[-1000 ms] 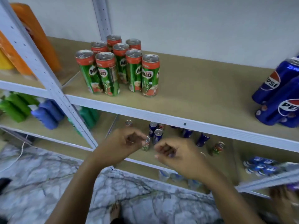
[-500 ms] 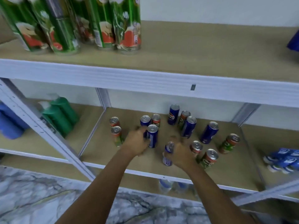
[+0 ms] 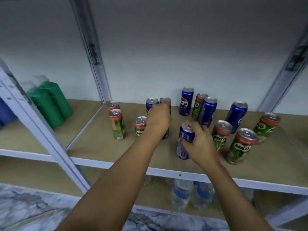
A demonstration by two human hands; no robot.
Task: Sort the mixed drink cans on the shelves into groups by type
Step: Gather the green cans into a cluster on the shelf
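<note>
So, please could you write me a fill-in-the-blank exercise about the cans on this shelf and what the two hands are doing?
1. The right hand grips a can whose colour is ____.
2. The can farthest to the right carries the brand name ____.
3. Beyond the post on the left stand bottles of ____ colour.
4. On the shelf below stand clear plastic ____ with blue labels.

Missing words: blue; Milo; green; bottles

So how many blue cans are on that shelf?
6 blue cans: one behind the left hand, one mostly hidden under it, one in the right hand, three at the back right. Others may be hidden.
</note>
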